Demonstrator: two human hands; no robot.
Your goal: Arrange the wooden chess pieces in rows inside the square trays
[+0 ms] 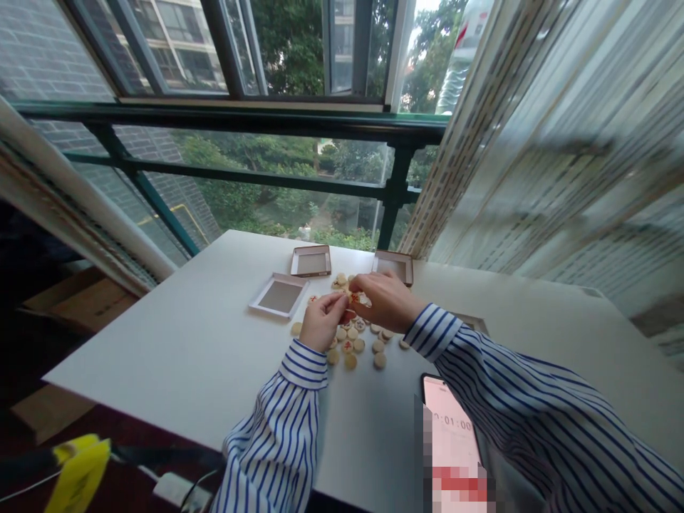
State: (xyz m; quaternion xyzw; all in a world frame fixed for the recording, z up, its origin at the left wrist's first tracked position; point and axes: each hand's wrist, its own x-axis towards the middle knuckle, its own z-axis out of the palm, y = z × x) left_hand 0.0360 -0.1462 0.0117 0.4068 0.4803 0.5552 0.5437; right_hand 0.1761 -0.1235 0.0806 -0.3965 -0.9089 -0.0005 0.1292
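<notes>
Several round, pale wooden xiangqi pieces lie in a loose heap on the white table, some stacked and some showing red or dark characters. Above the heap, my left hand is closed, thumb and fingers pinching a xiangqi piece at the fingertips. My right hand comes in from the right, its fingers bent and closed around a piece with a red character, close against the left fingertips. Both hands hide part of the heap.
Shallow open boxes stand around the pieces: a white one at left, a brown-edged one behind, another back right, and one partly behind my right sleeve. A phone showing a timer lies near the front of the table.
</notes>
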